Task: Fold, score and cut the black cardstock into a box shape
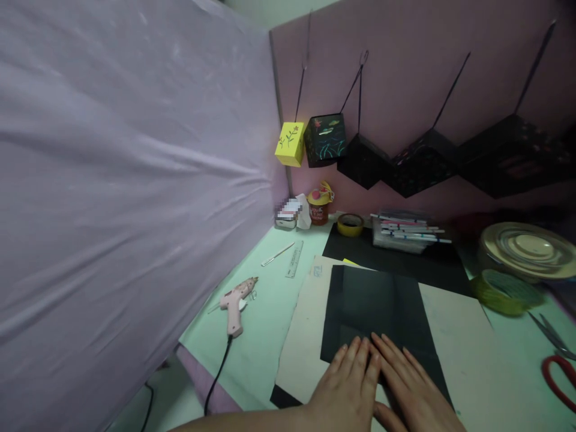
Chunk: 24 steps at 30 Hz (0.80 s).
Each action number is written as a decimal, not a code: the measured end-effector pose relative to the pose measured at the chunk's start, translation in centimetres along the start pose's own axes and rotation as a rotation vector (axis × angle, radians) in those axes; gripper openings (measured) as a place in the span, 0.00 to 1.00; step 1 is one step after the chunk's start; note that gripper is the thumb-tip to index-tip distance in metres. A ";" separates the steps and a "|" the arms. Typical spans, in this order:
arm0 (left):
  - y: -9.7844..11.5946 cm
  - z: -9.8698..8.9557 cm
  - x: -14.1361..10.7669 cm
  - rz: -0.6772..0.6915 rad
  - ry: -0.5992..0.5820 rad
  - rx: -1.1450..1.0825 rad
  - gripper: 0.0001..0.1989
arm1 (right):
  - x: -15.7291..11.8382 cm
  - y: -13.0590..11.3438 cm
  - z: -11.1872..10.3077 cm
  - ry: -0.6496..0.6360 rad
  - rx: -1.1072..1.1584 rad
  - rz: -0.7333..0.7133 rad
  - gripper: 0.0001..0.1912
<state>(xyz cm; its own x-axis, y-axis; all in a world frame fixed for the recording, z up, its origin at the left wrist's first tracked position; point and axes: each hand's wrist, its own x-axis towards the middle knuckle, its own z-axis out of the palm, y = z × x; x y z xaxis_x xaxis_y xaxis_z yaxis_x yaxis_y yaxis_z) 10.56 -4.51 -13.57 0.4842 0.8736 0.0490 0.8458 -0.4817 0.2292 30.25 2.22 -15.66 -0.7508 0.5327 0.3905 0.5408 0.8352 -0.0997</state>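
A sheet of black paper (373,300) lies on a larger white sheet (301,342), with faint crease lines across it. My left hand (348,381) rests flat on its near edge, fingers stretched out and close together. Beside it, my right hand (411,381) lies on the same paper with fingers extended, its thumb tucked low near the left hand. The fingertips of both hands nearly meet. Part of the paper's near edge is hidden under the hands.
Left are a pink glue gun (236,303), a ruler (294,259) and a pen (278,254). Yellow tape (350,225) and a container with thin sticks (405,231) stand behind. Right are tape rolls (508,292) and red-handled scissors (558,375). Decorated boxes (324,141) hang on the wall.
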 end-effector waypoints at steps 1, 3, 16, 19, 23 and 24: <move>0.0 -0.2 0.0 -0.003 -0.009 -0.020 0.35 | -0.2 0.2 -0.1 -0.001 0.013 0.027 0.37; 0.2 -1.0 0.1 -0.025 -0.029 -0.066 0.37 | -0.6 0.8 -0.2 0.026 0.010 0.059 0.32; 0.5 -2.8 2.8 -0.101 0.034 -0.083 0.40 | -0.2 2.0 -1.9 0.046 -0.102 -0.079 0.19; 0.2 -2.7 2.8 -0.074 0.073 -0.051 0.38 | -0.3 2.3 -2.3 0.012 -0.138 -0.062 0.21; -0.3 -2.7 2.9 -0.050 0.088 -0.062 0.37 | 0.0 2.2 -2.5 0.023 -0.171 -0.076 0.19; -0.4 -2.7 2.9 -0.050 0.091 -0.070 0.37 | 0.1 2.1 -2.5 0.035 -0.186 -0.087 0.19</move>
<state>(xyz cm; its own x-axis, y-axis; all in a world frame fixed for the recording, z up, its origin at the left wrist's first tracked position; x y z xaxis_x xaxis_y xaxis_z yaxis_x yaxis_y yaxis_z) 11.09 -1.58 -10.92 0.4169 0.9006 0.1228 0.8492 -0.4341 0.3007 32.21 3.67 -13.50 -0.7862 0.4517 0.4218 0.5374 0.8367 0.1057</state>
